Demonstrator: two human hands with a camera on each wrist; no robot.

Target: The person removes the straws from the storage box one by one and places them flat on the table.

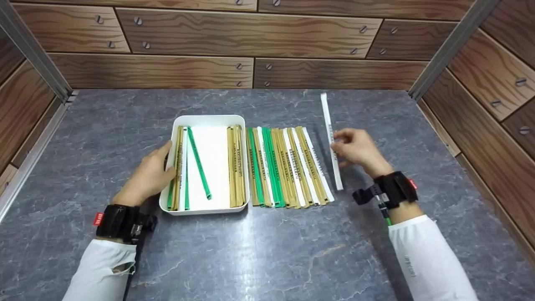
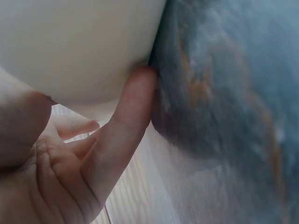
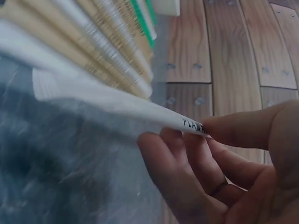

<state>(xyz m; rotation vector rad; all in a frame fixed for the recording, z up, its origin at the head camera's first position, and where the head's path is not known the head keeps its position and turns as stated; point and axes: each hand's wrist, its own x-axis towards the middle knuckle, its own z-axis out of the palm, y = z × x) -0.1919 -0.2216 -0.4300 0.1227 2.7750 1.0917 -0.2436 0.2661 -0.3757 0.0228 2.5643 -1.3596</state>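
My right hand (image 1: 358,149) pinches a white paper-wrapped straw (image 1: 326,113) between thumb and fingers, right of a row of straws. Dark print shows on this wrapper beside the thumb in the right wrist view. At the left side of a white tray (image 1: 205,212), my left hand (image 1: 148,173) grips the wall, thumb at the rim and fingers along the outside. Inside the tray, wrapped straws stand in a bundle at the left and a brown bundle (image 1: 236,167) at the right. One green straw (image 1: 199,163) lies slanted between them on the white floor.
Brown, white and green wrapped straws (image 1: 288,167) lie side by side on the grey marbled table (image 1: 284,259), close against the tray's right side. Wood-patterned panels (image 1: 246,33) wall in the back and both sides, with metal corner posts.
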